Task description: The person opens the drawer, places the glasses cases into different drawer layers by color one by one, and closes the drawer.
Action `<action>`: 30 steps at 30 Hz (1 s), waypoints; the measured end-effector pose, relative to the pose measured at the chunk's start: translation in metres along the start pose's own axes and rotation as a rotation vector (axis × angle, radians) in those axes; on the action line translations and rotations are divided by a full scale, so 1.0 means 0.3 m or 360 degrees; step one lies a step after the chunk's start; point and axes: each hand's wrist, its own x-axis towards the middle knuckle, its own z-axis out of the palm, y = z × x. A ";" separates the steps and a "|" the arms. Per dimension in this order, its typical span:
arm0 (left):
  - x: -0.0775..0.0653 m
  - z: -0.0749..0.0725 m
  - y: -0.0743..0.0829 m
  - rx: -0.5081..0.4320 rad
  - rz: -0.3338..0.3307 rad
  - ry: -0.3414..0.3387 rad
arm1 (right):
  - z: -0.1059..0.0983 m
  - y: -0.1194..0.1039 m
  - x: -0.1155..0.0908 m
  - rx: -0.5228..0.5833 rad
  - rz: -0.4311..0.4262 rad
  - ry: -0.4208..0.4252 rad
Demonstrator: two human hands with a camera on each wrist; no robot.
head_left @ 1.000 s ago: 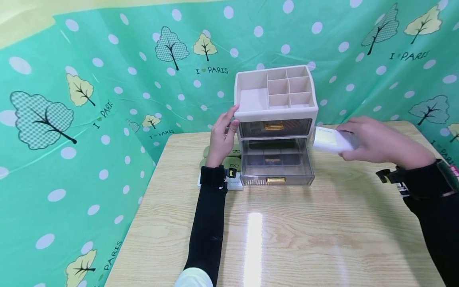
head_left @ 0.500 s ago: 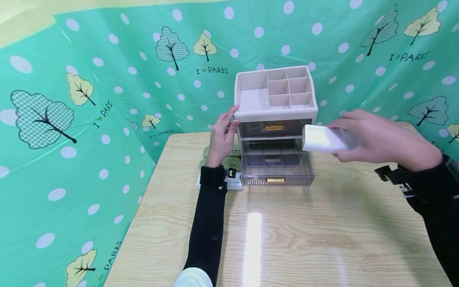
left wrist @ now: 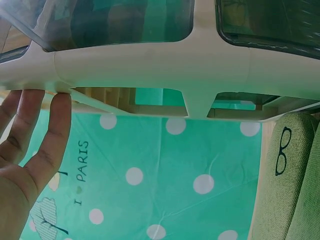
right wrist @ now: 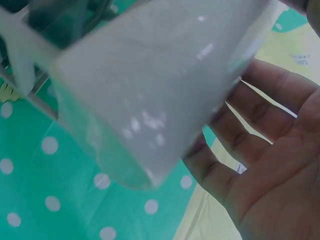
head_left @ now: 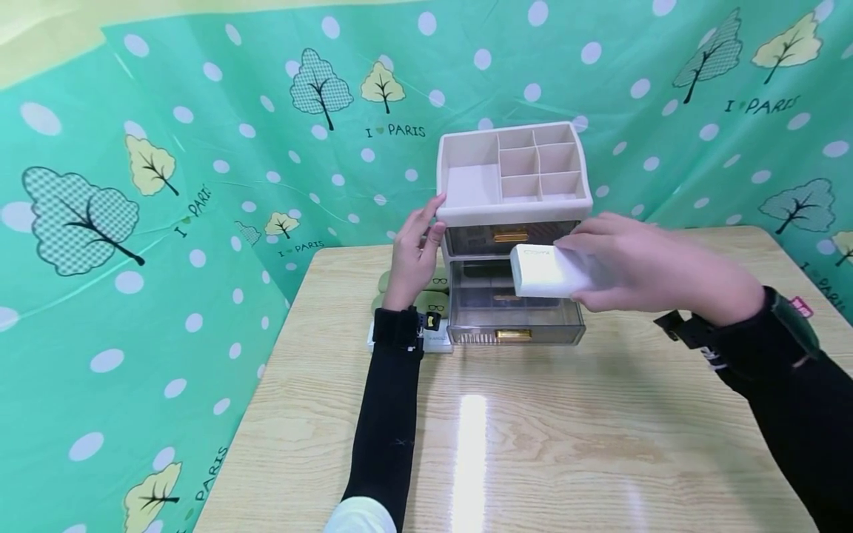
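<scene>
My right hand point(head_left: 643, 266) grips a glossy white box point(head_left: 543, 272) with small lettering, held in the air before the storage organizer point(head_left: 513, 216). In the right wrist view the box point(right wrist: 150, 85) lies across the fingers, and its surface shines like plastic wrap. Below it, the organizer's lower smoky drawer point(head_left: 476, 335) is pulled out; the box hides part of it. The upper drawer point(head_left: 466, 240) is closed. My left hand point(head_left: 409, 266) rests its fingertips against the organizer's left side, its fingers point(left wrist: 55, 125) nearly straight in the left wrist view.
Two green glasses cases point(head_left: 429, 303) lie left of the organizer, on or behind a flat white box point(head_left: 436, 342). A small pink item point(head_left: 802, 307) sits at the right. A patterned green cloth point(head_left: 373, 170) hangs behind the wooden table point(head_left: 533, 444).
My right hand has carried the white box leftward, from beside the organizer to over the pulled-out lower drawer. The left hand stays in place on the organizer's side.
</scene>
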 end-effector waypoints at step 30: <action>-0.005 -0.003 -0.003 0.0026 -0.0036 -0.0021 | 0.152 -0.091 0.170 -0.0035 -0.0295 -0.0084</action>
